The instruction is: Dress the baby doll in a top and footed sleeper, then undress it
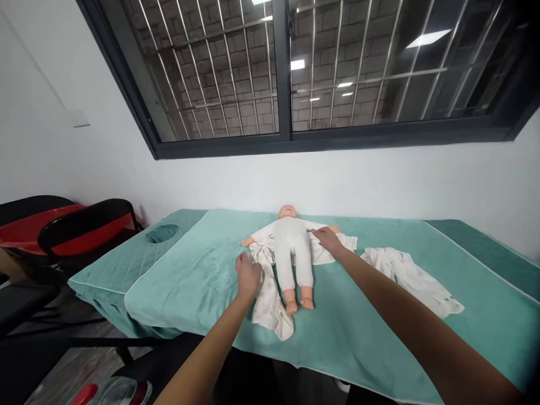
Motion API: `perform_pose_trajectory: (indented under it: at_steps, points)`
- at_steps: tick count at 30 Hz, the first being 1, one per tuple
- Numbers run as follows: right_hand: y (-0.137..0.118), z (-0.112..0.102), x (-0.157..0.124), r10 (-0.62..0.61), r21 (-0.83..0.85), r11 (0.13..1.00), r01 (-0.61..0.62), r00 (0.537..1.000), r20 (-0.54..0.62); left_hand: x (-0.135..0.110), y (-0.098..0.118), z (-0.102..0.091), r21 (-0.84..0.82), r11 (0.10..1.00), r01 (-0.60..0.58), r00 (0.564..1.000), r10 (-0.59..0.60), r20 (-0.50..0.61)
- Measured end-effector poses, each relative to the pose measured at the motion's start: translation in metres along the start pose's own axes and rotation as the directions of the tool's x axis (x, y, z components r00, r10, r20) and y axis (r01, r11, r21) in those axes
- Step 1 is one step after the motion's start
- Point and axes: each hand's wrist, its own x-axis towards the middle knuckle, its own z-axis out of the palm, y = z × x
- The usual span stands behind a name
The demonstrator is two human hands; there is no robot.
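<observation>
A baby doll (pixel 292 242) in a white bodysuit lies on its back, arms spread, head toward the wall. Partly beneath it is a white printed baby garment (pixel 270 298), showing on both sides of the body, with one end bunched beside the doll's legs. My left hand (pixel 248 275) is at the garment's left edge, fingers curled and closed on the cloth. Over the doll's other side reaches my right hand (pixel 328 241), its fingers pinched together by the doll's outstretched arm. What is between those fingertips is too small to make out.
A green-covered massage bed (pixel 185 275) with a face hole (pixel 162 233) stands against the white wall. Another white printed garment (pixel 411 278) lies at the right. Red and black chairs (pixel 88 233) stand at left; a red-lidded container (pixel 112 391) is low in front. A barred window is above.
</observation>
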Motion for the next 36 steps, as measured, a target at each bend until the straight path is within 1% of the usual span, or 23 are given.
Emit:
perform_pose_trajectory:
  at_steps: [2,3,6,8,9,10,12,13,15,17,19,20,21,23,25,27,28,30,32,34,36]
  points:
    - [0.005,0.001,0.012,0.004,-0.003,1.0,-0.004,0.999,-0.036,0.002,0.0,0.009,-0.05,0.999,-0.01,1.0,0.01,-0.006]
    - [0.006,0.001,0.019,0.002,-0.007,1.0,-0.002,0.999,-0.052,0.003,0.0,0.015,-0.101,0.995,0.003,1.0,-0.001,0.017]
    - [0.003,0.005,0.041,-0.026,-0.031,0.999,0.024,0.997,-0.072,0.008,0.0,0.034,-0.23,0.971,0.07,0.988,-0.036,0.149]
    - [0.0,0.009,0.059,-0.052,-0.058,0.997,0.049,0.998,-0.045,0.015,-0.001,0.046,-0.346,0.923,0.169,0.968,-0.089,0.236]
    - [-0.001,0.013,0.069,-0.062,-0.076,0.995,0.06,0.998,-0.021,0.019,-0.001,0.051,-0.438,0.864,0.247,0.948,-0.121,0.294]
    - [-0.001,0.016,0.08,-0.067,-0.096,0.993,0.067,0.998,0.007,0.023,-0.002,0.055,-0.535,0.776,0.334,0.922,-0.149,0.358]
    - [0.0,0.025,0.101,-0.063,-0.14,0.988,0.072,0.996,0.067,0.033,-0.004,0.063,-0.672,0.539,0.507,0.851,-0.187,0.492]
    - [0.002,0.03,0.112,-0.053,-0.164,0.984,0.068,0.994,0.094,0.038,-0.005,0.066,-0.694,0.431,0.577,0.811,-0.201,0.55]
    - [0.007,0.039,0.134,-0.024,-0.208,0.977,0.052,0.991,0.135,0.046,-0.008,0.072,-0.681,0.294,0.67,0.741,-0.219,0.634]
    - [0.012,0.047,0.156,0.005,-0.245,0.969,0.033,0.988,0.156,0.052,-0.011,0.075,-0.657,0.199,0.727,0.686,-0.209,0.697]
    - [0.014,0.053,0.176,0.024,-0.288,0.957,0.026,0.985,0.17,0.056,-0.014,0.077,-0.649,0.136,0.748,0.663,-0.183,0.726]
    - [0.013,0.055,0.183,0.03,-0.304,0.952,0.036,0.978,0.208,0.057,-0.015,0.077,-0.647,0.114,0.754,0.657,-0.175,0.734]
    - [0.011,0.057,0.19,0.033,-0.304,0.951,0.053,0.962,0.273,0.058,-0.015,0.077,-0.646,0.098,0.757,0.653,-0.17,0.738]
    - [0.0,0.063,0.197,0.037,-0.27,0.959,0.09,0.902,0.431,0.06,-0.014,0.074,-0.655,0.077,0.751,0.658,-0.169,0.734]
    - [-0.018,0.071,0.2,0.031,-0.22,0.97,0.103,0.844,0.536,0.066,-0.011,0.066,-0.673,0.064,0.736,0.673,-0.164,0.721]
    - [-0.04,0.083,0.202,0.011,-0.179,0.977,0.112,0.818,0.575,0.077,-0.009,0.05,-0.7,0.054,0.712,0.699,-0.144,0.7]
    - [-0.051,0.091,0.204,-0.005,-0.156,0.98,0.121,0.807,0.591,0.085,-0.009,0.039,-0.713,0.053,0.699,0.713,-0.131,0.689]
    - [-0.074,0.114,0.21,-0.032,-0.126,0.983,0.136,0.794,0.606,0.102,-0.013,0.01,-0.727,0.066,0.684,0.728,-0.113,0.676]
    - [-0.093,0.143,0.218,-0.038,-0.137,0.98,0.141,0.819,0.573,0.12,-0.025,-0.026,-0.718,0.099,0.689,0.724,-0.142,0.675]
    - [-0.109,0.179,0.225,-0.054,-0.146,0.978,0.15,0.853,0.519,0.134,-0.042,-0.063,-0.708,0.157,0.688,0.724,-0.213,0.656]
    - [-0.119,0.218,0.229,-0.091,-0.123,0.977,0.172,0.867,0.49,0.144,-0.063,-0.097,-0.718,0.237,0.654,0.754,-0.275,0.596]
